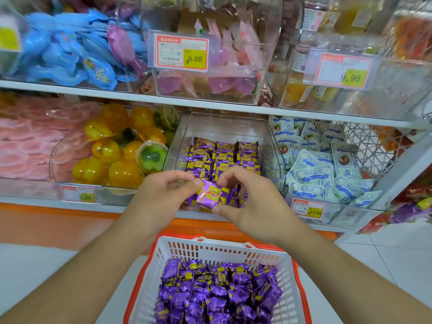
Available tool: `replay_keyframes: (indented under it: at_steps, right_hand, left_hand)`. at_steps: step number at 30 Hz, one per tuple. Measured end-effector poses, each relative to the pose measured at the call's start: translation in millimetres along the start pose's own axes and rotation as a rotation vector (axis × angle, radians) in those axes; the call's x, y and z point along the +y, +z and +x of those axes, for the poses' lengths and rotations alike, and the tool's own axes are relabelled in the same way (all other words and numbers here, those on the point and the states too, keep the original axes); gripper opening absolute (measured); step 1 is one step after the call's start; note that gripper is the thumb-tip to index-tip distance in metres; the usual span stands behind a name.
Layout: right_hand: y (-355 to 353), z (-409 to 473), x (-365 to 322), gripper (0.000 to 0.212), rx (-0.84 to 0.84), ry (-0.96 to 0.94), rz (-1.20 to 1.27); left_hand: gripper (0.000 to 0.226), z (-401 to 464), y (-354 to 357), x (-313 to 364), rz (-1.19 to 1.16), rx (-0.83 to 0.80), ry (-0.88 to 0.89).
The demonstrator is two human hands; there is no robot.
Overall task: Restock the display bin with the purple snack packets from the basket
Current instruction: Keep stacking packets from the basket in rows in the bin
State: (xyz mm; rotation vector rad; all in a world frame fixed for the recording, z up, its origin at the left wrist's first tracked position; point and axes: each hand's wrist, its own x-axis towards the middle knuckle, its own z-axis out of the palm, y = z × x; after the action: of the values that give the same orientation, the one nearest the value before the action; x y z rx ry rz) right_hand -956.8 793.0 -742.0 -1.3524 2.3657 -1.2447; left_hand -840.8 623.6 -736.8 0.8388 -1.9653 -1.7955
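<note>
White shop shelving (210, 106) fills the background, its two tiers lined with clear plastic bins of sweets. Both hands meet in front of the lower tier, over the front lip of the clear display bin (224, 127), and share one purple snack packet (211, 195) (purple foil with yellow patches and red lettering). The left hand (163, 197) has its fingers (187, 176) curled over the packet's upper left corner, thumb pressing there; the right hand (254, 204) arches over it, fingers curled down on the far right side and the thumb under the lower edge, so the packet is pinched between the two hands and tilted. Just beyond the fingers, inside the display bin, more purple packets (224, 155) lie flat in neat rows. Below the wrists, nearer the person, a white basket with an orange rim (224, 251) sits on the pale floor, heaped with loose packets (217, 293) of the same kind. Left of the left hand's fingers a bin holds yellow and green jelly cups (112, 155); right of the right hand's fingers a bin holds pale blue sachets (320, 164), with a price tag (308, 208) reading 17.80 on its front. Above, a tag (181, 52) reads 6.80.
</note>
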Motion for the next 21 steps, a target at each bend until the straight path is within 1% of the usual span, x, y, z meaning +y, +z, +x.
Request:
replay_keyframes:
  at_steps: [2, 4, 8, 12, 15, 18, 19, 21]
  right_hand:
    - [3.6, 11.1, 2.0, 0.036, 0.042, -0.024, -0.031]
    - [9.5, 22.8, 4.8, 0.033, 0.067, -0.014, -0.058]
    - [36.2, 35.4, 9.8, 0.022, 0.039, 0.006, -0.046]
    - [50.4, 36.1, 10.4, 0.018, 0.151, 0.032, -0.08]
    - [48.5, 33.6, 16.5, 0.019, 0.169, 0.065, 0.022]
    - [45.1, 31.5, 21.8, 0.025, 0.18, 0.131, 0.179]
    - [42.9, 31.1, 20.1, 0.027, 0.186, 0.14, 0.229]
    - [36.8, 31.5, 14.2, 0.028, 0.202, 0.139, 0.319]
  left_hand:
    - [0.008, 7.6, -2.7, 0.7, 0.015, 0.038, 0.033]
    - [0.009, 15.1, -4.7, -0.5, 0.021, 0.057, 0.042]
    - [0.015, 21.9, 6.1, -15.9, 0.101, 0.095, 0.056]
    - [0.014, 16.8, 31.4, -28.3, 0.033, 0.063, -0.029]
    - [0.019, 12.6, 38.7, -24.1, -0.081, 0.045, -0.087]
    - [0.024, 8.0, 37.6, -13.0, -0.258, -0.047, -0.155]
    - [0.029, 5.5, 37.0, -8.8, -0.278, -0.079, -0.162]
    - [0.038, 0.0, 34.6, -3.4, -0.233, -0.132, -0.128]
